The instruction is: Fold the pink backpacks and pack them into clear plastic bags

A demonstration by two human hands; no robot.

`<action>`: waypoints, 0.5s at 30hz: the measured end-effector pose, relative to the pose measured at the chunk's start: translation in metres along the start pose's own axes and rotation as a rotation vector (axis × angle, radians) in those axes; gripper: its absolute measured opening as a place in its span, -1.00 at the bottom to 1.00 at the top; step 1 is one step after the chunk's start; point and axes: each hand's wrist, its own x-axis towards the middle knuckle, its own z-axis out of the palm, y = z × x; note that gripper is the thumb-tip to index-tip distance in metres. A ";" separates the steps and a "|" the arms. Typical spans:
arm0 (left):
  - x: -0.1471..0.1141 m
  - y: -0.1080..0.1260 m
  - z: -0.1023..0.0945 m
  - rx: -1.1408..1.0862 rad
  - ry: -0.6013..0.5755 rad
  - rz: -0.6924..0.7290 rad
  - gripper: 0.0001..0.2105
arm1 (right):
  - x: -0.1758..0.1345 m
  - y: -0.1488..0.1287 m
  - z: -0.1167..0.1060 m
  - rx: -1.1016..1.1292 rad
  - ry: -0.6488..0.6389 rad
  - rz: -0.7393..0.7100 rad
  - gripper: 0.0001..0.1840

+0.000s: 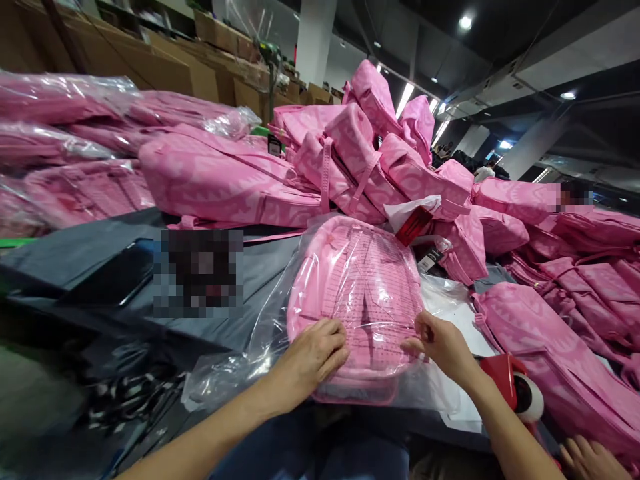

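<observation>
A pink backpack [350, 287] lies in front of me inside a clear plastic bag [273, 317], its padded straps facing up. My left hand [315, 357] rests on the backpack's lower left part, fingers curled together on the film. At the lower right side my right hand [443, 343] pinches the film between thumb and fingers. Loose plastic spreads out to the left of the backpack and below it. The exact grip of the left fingertips is partly hidden by the hand itself.
Loose pink backpacks [350, 153] are heaped behind; bagged ones [65, 147] are stacked at left. A red tape dispenser [503, 383] stands at right, near another person's hand [595, 460]. A dark phone [113, 273] lies on the grey cloth [200, 333]. White paper [463, 313] lies beside the bag.
</observation>
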 end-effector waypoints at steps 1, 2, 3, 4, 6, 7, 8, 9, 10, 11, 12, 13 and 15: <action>0.000 0.000 0.000 -0.003 -0.002 -0.002 -0.67 | -0.008 -0.003 0.001 0.027 0.033 -0.059 -0.62; 0.000 0.000 0.000 -0.003 -0.006 -0.003 -0.67 | -0.015 -0.008 0.004 0.041 0.028 -0.121 -0.68; 0.001 -0.001 0.000 -0.001 -0.008 -0.001 -0.67 | -0.019 -0.015 0.008 0.037 -0.013 -0.166 -0.73; 0.001 -0.001 0.000 0.006 -0.009 0.000 -0.67 | -0.022 -0.022 0.013 0.013 -0.076 -0.176 -0.74; 0.003 -0.001 0.000 0.033 -0.011 0.001 -0.68 | -0.019 -0.037 0.022 -0.064 -0.197 -0.109 -0.66; 0.002 0.000 0.000 0.056 -0.015 0.005 -0.68 | -0.015 -0.042 0.026 -0.096 -0.232 -0.060 -0.61; 0.001 0.001 -0.001 0.095 -0.022 0.018 -0.70 | -0.010 -0.045 0.028 -0.114 -0.254 -0.025 -0.58; -0.001 0.002 -0.002 0.155 -0.024 0.045 -0.72 | -0.005 -0.047 0.029 -0.119 -0.272 -0.017 -0.56; -0.006 0.004 -0.004 0.235 -0.017 0.084 -0.77 | -0.001 -0.047 0.028 -0.116 -0.288 -0.029 -0.56; -0.011 0.005 -0.006 0.333 -0.001 0.133 -0.81 | 0.002 -0.047 0.027 -0.111 -0.304 -0.045 -0.57; -0.018 0.005 -0.008 0.439 0.029 0.182 -0.83 | 0.004 -0.046 0.025 -0.107 -0.320 -0.052 -0.56; -0.025 0.005 -0.011 0.537 0.066 0.220 -0.81 | 0.005 -0.045 0.024 -0.103 -0.337 -0.052 -0.56; -0.039 -0.001 -0.016 0.669 0.148 0.250 -0.87 | 0.004 -0.043 0.022 -0.094 -0.351 -0.035 -0.57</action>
